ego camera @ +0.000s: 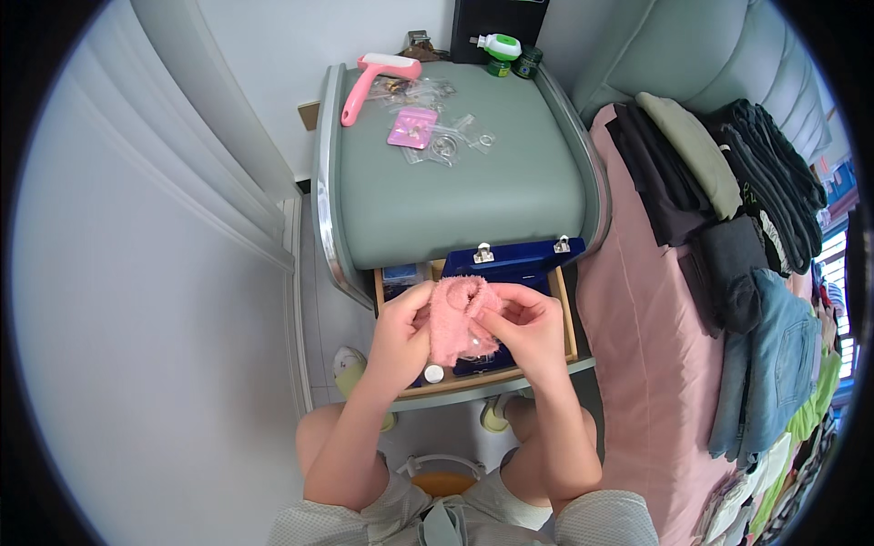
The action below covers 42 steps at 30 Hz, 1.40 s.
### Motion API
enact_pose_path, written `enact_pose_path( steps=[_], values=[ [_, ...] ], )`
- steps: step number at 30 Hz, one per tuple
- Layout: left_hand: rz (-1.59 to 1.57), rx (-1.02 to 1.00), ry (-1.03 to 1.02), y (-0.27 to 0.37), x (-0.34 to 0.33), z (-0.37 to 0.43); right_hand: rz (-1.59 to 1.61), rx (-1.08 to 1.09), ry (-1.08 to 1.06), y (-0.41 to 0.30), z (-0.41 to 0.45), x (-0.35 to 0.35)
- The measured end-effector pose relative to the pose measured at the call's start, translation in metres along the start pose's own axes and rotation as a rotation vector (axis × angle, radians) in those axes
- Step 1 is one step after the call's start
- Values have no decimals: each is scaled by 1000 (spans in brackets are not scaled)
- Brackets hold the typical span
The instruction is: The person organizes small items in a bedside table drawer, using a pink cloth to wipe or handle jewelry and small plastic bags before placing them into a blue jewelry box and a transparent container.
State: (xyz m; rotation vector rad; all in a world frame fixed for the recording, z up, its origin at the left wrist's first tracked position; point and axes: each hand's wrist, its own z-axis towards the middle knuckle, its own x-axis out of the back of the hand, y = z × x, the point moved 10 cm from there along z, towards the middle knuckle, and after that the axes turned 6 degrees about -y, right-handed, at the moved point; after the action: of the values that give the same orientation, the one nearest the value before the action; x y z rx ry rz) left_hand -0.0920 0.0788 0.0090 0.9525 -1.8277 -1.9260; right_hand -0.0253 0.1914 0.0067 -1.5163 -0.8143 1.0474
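Between my hands is a fuzzy pink cloth, bunched and partly folded over. My left hand grips its left edge, and my right hand pinches the right side with thumb and fingers. Something small and clear shows at the cloth's lower edge, too covered to identify. Below the cloth, a pulled-out wooden drawer holds a blue velvet case with its lid raised and two metal clasps on the rim. A round white cap sits at the drawer's front left. The cloth hides much of the case's inside.
On the green padded nightstand lie a pink-handled lint roller, several clear zip bags and a pink pouch. A green-and-white plug-in device and a dark jar stand at the back. Folded clothes cover the bed's right side.
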Motion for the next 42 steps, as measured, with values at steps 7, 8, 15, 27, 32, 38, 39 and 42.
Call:
enact_pose_path(
  steps=[7, 8, 15, 27, 32, 38, 39, 42],
  values=[
    [148, -122, 44, 0, 0, 1, -318, 158, 97, -19, -4, -4],
    [106, -149, 70, 2, 0, 0, -316, 158, 95, -20, -4, -5],
    [-61, -230, 233, 6, 5, 0, -109, 54, -39, -5, -1, -16],
    [-301, 59, 11, -19, -11, 7, 59, 100, 68, -12, -2, -3],
    [-337, 57, -110, -17, -21, 7, -96, 124, 180, -24, -9, 4],
    [-284, 23, 76, -18, 0, 7, -10, 219, 193, -39, -7, 12],
    [-283, 22, 78, -18, 2, 7, 12, 269, 264, -47, -10, 18],
    [-144, -110, 120, -11, 15, 4, -88, 353, 289, -56, -15, 32]
  ],
)
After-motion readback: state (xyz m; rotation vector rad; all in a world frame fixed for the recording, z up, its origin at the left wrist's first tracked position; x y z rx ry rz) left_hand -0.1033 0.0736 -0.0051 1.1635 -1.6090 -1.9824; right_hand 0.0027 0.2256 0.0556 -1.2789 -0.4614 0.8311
